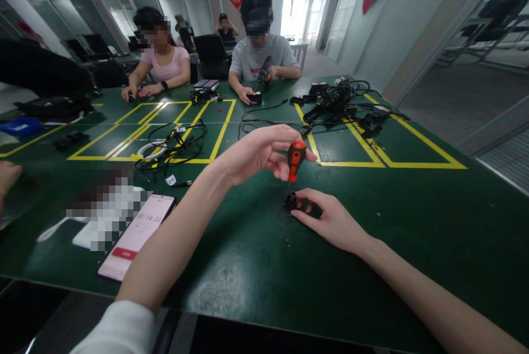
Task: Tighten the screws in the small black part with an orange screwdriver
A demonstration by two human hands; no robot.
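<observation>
A short screwdriver [296, 158] with an orange and black handle stands nearly upright over the table, its shaft pointing down. My left hand [270, 150] is closed around its handle from the left, with fingers curled near and behind it. Beneath the tip sits a small round black part [290, 205] with a raised stub, resting on the green table [248, 255]. The fingertips of my right hand [324, 213] pinch this part from the right. Exactly where the screwdriver's tip meets it is too small to make out.
A phone [138, 233] showing a timer lies by my left forearm. Cables [182, 145] lie beyond it; a larger black cable heap [339, 98] is at the far right. Across the table two people sit, one holding a black power tool [264, 69]. Yellow tape marks the tabletop.
</observation>
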